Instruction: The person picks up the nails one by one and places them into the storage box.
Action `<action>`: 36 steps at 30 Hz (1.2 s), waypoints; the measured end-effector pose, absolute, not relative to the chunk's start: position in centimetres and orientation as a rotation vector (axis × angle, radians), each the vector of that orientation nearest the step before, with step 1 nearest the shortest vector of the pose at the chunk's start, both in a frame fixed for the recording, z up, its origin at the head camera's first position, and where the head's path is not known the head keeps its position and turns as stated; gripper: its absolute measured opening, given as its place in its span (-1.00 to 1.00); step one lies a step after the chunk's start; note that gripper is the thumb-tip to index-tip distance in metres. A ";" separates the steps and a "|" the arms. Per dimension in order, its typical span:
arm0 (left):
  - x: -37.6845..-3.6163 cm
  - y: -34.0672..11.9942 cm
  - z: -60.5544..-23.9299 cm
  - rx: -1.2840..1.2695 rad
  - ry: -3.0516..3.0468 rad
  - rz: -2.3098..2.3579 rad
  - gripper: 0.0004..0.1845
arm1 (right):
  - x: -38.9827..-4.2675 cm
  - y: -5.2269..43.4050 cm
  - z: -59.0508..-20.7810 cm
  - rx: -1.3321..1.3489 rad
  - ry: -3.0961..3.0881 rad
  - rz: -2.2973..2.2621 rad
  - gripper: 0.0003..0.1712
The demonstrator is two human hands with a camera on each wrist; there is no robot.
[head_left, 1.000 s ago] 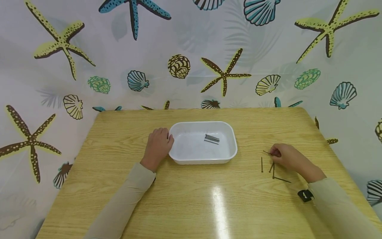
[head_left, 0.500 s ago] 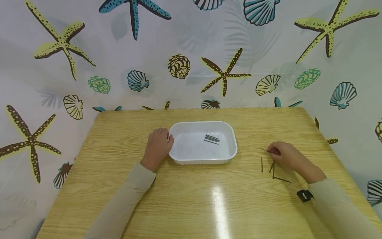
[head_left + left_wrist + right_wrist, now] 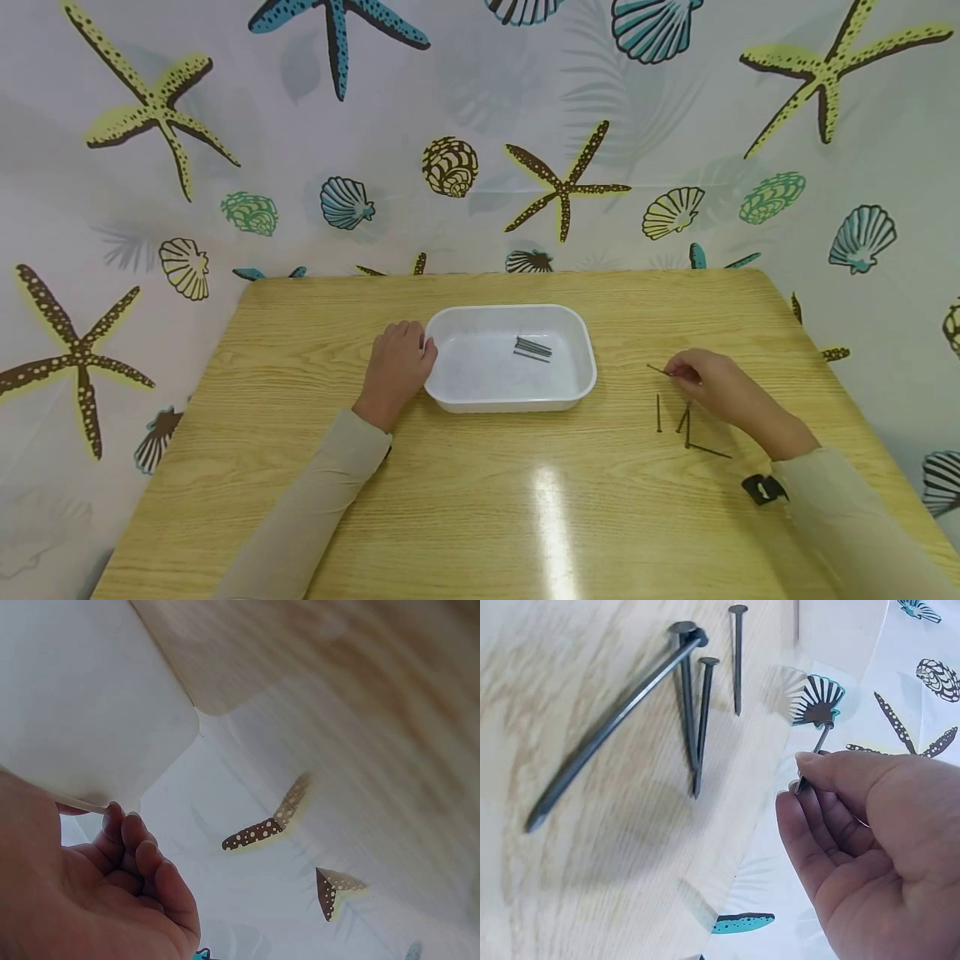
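1. Head view: your right hand (image 3: pixel 716 385), right of centre in the frame, pinches one nail (image 3: pixel 657 370) between thumb and fingers, its head end jutting toward the left of the frame.
2. Your left hand (image 3: pixel 396 362) grips the left rim of the white plastic tray (image 3: pixel 474 358) at the centre, fingers curled against the edge.
3. Inside the tray, right of its middle, a small bunch of nails (image 3: pixel 533 347) lies roughly parallel.
4. Four loose nails (image 3: pixel 619 726) lie on the table (image 3: pixel 450 500) below your right hand; in the right wrist view, three touch or overlap and one lies apart.
5. The step in hand looks like bringing a single nail to the tray; the next move probably calls for a firm pinch and a leftward path over the tray's right rim.
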State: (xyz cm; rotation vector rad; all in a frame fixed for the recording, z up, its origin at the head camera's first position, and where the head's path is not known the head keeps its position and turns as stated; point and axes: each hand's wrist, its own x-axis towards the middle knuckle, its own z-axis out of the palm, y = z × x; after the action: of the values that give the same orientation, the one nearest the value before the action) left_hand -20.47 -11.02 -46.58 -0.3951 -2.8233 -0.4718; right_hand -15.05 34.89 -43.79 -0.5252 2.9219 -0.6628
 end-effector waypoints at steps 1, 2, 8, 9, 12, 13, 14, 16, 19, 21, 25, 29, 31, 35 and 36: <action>-20.5 -11.0 -46.6 -0.395 -2.823 -0.472 -0.73 | -15.0 34.8 -43.7 -0.535 2.926 -0.662 -0.86; -20.5 -11.0 -46.6 -0.394 -2.822 -0.470 -0.73 | -15.0 34.7 -43.6 -0.545 2.931 -0.662 -0.86; -20.5 -11.1 -46.7 -0.392 -2.822 -0.470 -0.73 | -15.1 34.2 -43.0 -0.591 2.958 -0.678 -0.86; -20.5 -11.1 -46.7 -0.392 -2.823 -0.471 -0.73 | -15.1 34.1 -42.9 -0.592 2.960 -0.679 -0.86; -20.5 -11.1 -46.7 -0.394 -2.820 -0.475 -0.73 | -15.1 33.7 -42.7 -0.591 2.962 -0.686 -0.86; -20.5 -11.1 -46.7 -0.396 -2.819 -0.475 -0.73 | -15.2 33.6 -42.7 -0.591 2.963 -0.688 -0.86; -20.5 -11.1 -46.7 -0.396 -2.817 -0.475 -0.73 | -15.2 33.4 -42.6 -0.590 2.966 -0.687 -0.86; -20.6 -11.1 -46.7 -0.397 -2.816 -0.473 -0.73 | -15.3 33.1 -42.4 -0.589 2.970 -0.691 -0.87; -20.6 -11.1 -46.6 -0.391 -2.822 -0.477 -0.74 | -15.4 32.6 -42.1 -0.584 2.978 -0.693 -0.87; -20.6 -11.1 -46.6 -0.389 -2.826 -0.480 -0.74 | -15.5 32.2 -41.8 -0.581 2.983 -0.695 -0.87; -20.6 -11.1 -46.6 -0.393 -2.823 -0.482 -0.73 | -15.7 31.3 -41.4 -0.592 2.993 -0.705 -0.88; -20.6 -11.2 -46.7 -0.396 -2.817 -0.473 -0.73 | -15.9 30.3 -40.9 -0.620 2.991 -0.727 -0.89; -20.6 -11.2 -46.7 -0.398 -2.816 -0.468 -0.73 | -16.0 29.7 -40.7 -0.634 2.986 -0.748 -0.89; -20.6 -11.2 -46.7 -0.399 -2.818 -0.466 -0.73 | -16.2 28.7 -40.6 -0.655 2.981 -0.781 -0.89; -20.6 -11.1 -46.7 -0.398 -2.821 -0.465 -0.74 | -16.3 28.4 -40.6 -0.663 2.979 -0.787 -0.89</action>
State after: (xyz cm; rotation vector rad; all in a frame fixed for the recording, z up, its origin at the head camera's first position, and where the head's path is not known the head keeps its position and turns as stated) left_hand -20.62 -11.15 -46.75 -0.3975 -2.8207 -0.4652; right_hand -16.26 28.40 -40.56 -0.6629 2.9790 -0.7873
